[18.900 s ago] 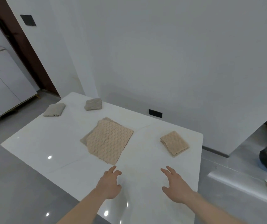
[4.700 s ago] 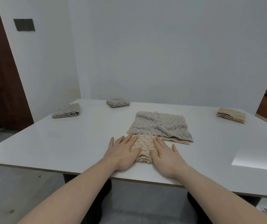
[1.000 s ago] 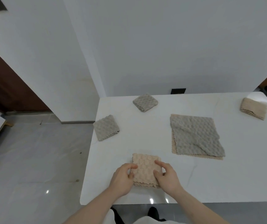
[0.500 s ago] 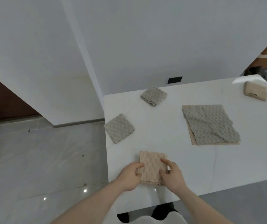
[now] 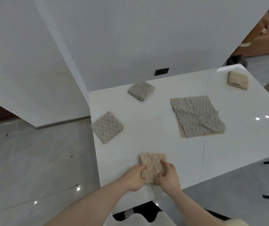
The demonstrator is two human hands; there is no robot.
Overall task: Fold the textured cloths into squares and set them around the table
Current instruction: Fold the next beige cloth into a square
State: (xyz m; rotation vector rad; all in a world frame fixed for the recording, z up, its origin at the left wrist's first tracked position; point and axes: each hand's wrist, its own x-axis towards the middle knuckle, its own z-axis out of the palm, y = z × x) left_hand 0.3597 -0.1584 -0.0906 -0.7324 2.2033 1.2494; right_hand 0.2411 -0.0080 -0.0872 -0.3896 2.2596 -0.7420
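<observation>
White glossy stone-look table [image 5: 146, 136] against a plain white wall; grey tiled floor to the left. Folded beige waffle-textured cloth square [image 5: 153, 163] lies near the table's near edge. Left hand [image 5: 134, 178] pinches its left edge, thumb over the top; right hand [image 5: 168, 176] grips its right side, fingers curled onto the fabric.

Already placed: grey folded square [image 5: 107, 127] at the left edge, second grey folded square [image 5: 141, 90] near the far edge, beige folded square [image 5: 238, 80] at the far right corner. Flat unfolded grey cloth [image 5: 197, 115] rests on an unfolded beige cloth [image 5: 182, 136] mid-table, both still to be folded.

Judgement: step in hand is setting this square down. To do it well, keep both sides held so layers stay aligned, lay it flat and wholly on the table, press out the bulge, then release both hands together.
</observation>
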